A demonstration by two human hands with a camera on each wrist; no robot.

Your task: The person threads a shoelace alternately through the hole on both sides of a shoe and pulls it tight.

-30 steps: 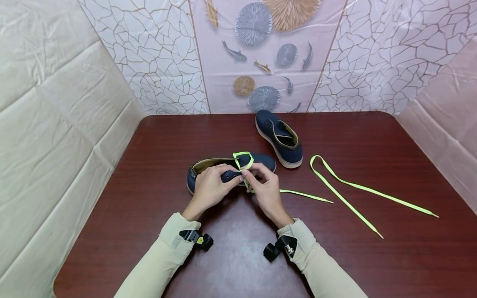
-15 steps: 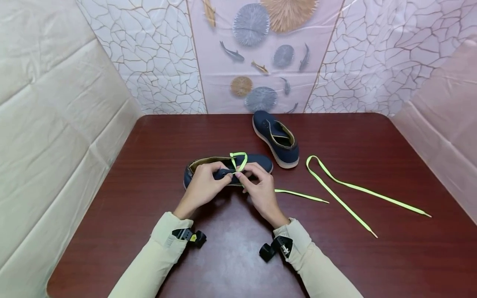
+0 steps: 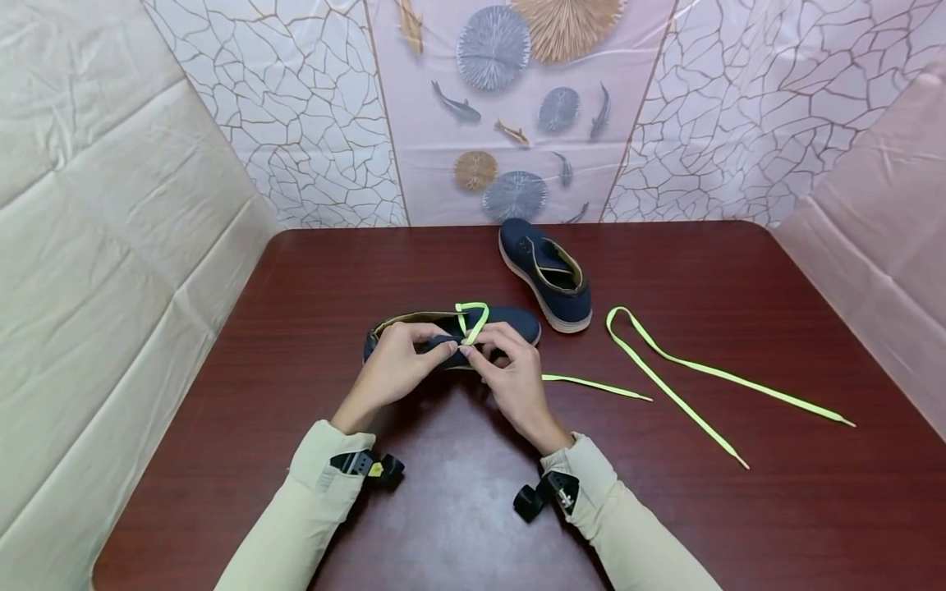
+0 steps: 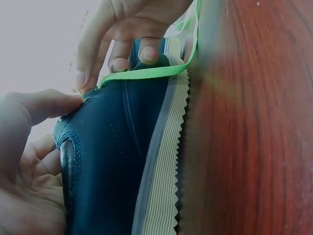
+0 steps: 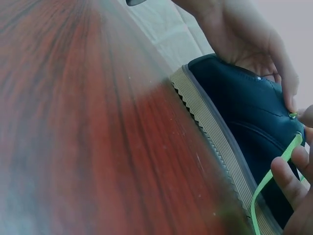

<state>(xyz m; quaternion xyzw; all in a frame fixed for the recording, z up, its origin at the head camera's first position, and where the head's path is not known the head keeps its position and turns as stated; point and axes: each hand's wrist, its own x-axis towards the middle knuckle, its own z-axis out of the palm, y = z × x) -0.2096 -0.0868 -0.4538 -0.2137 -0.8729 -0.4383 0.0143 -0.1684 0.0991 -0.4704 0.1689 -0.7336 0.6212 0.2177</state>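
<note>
A navy shoe [image 3: 521,320] with a pale ribbed sole lies sideways on the table, toe to the right. My left hand [image 3: 392,365] grips its eyelet flap, the fingers inside the opening and the thumb at an eyelet. A neon-green shoelace [image 3: 479,322] makes a loop over the top of the shoe. Against the left thumb, my right hand [image 3: 513,373] pinches this lace at the flap's edge. In the left wrist view, the lace [image 4: 146,73] runs from one eyelet down across the shoe's side [image 4: 107,147]. A bit of green shows at the neighbouring eyelet under the left thumb in the right wrist view.
A second navy shoe [image 3: 532,275], with no lace in it, stands farther back. Another neon-green lace [image 3: 687,400] lies folded on the reddish-brown table [image 3: 739,271] at right. The first lace's free end [image 3: 594,385] stretches past my right hand. Printed cloth hangs behind the table.
Both hands have shifted slightly left along the shoe's flap, fingertips still together. The view has also drifted a little. The second shoe and the folded lace stay where they lie.
</note>
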